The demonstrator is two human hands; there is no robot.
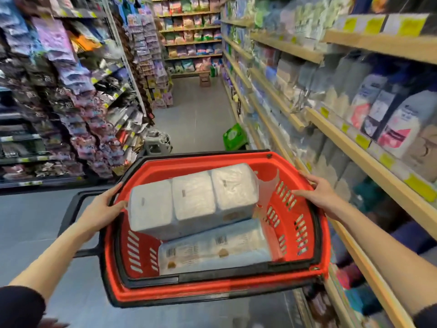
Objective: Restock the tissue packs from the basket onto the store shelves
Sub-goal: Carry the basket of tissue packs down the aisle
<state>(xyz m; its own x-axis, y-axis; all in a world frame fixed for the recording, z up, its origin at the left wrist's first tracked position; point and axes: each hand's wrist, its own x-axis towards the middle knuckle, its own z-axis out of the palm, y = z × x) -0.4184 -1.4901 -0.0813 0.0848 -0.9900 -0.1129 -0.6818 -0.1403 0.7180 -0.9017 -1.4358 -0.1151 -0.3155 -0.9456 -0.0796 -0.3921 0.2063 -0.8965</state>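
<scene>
I hold a red plastic basket (236,291) with a black rim in front of me, above the aisle floor. My left hand (101,209) grips its left rim and my right hand (319,194) grips its right rim. Inside lies a pale tissue multipack (194,200), three packs side by side, tilted against the left wall. Under it, along the near wall, lies a second tissue pack (215,253) with barcodes on its wrapper. The wooden store shelves (369,159) run along my right, stocked with wrapped paper goods.
A rack of hanging packets (71,102) lines the left side of the aisle. A green package (234,136) stands on the floor beside the right shelves ahead. A small stool (204,79) sits at the aisle's far end. A black basket handle (71,209) sticks out left.
</scene>
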